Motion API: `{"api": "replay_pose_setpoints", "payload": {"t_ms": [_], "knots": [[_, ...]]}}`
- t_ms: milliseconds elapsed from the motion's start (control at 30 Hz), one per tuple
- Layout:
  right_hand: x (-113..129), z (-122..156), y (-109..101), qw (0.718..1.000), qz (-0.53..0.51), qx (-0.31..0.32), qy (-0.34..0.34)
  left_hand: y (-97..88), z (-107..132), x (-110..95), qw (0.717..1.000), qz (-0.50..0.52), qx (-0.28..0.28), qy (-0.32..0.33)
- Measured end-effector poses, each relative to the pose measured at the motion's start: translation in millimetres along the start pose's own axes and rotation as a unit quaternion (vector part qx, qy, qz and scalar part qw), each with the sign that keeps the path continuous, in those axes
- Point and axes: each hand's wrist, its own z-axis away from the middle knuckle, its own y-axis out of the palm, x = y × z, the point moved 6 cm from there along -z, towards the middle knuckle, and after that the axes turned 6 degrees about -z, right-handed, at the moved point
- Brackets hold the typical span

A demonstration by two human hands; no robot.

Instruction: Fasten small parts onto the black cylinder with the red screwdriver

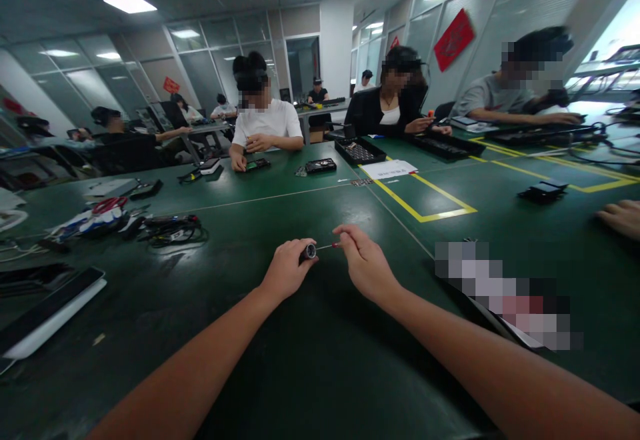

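Note:
My left hand [286,269] is closed round a short dark cylindrical handle [309,251] whose metal end faces right. My right hand [364,261] pinches a thin metal bit with a red end [334,245] between thumb and fingers, its tip pointing at the handle's end. The two hands are close together, a little above the green table [280,333], near its middle in the head view.
A tangle of cables and tools [150,225] lies at left, a flat dark device [47,310] at the near left edge. Yellow tape [425,203] marks a square at right, with a black tray [360,152] beyond. Several people sit opposite; another person's hand [623,217] rests far right.

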Motion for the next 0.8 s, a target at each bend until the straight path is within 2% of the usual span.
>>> {"api": "replay_pose_setpoints", "payload": {"t_ms": [67,167,267,333,433,600,800], "knots": [[-6.7,-1.5,-0.1,0.999,-0.041,-0.02,0.019,-1.0,-0.4,0.2,1.0,0.005,-0.005,-0.005],[-20.0,-6.7,0.6,0.985,-0.156,-0.053,0.049,-3.8,-1.2,-2.9,1.0,0.007,-0.014,0.001],[-40.3,-10.9,0.3,0.945,-0.277,-0.1,0.143,-7.9,-2.2,-7.8,0.999,-0.022,-0.024,0.02],[-47.5,-11.7,-4.1,0.929,-0.294,-0.147,0.172,-8.6,-3.1,-7.0,0.999,-0.044,-0.021,0.014],[-45.4,-12.0,-8.4,0.935,-0.271,-0.17,0.155,-6.1,-3.4,-2.3,0.999,-0.049,-0.008,0.001],[-35.3,-10.5,-6.4,0.958,-0.228,-0.143,0.1,-2.8,-2.3,0.4,0.998,-0.054,-0.007,0.006],[-32.4,-10.6,-2.4,0.969,-0.206,-0.105,0.083,-4.8,-1.6,-4.6,0.999,-0.048,-0.004,0.012]]}}
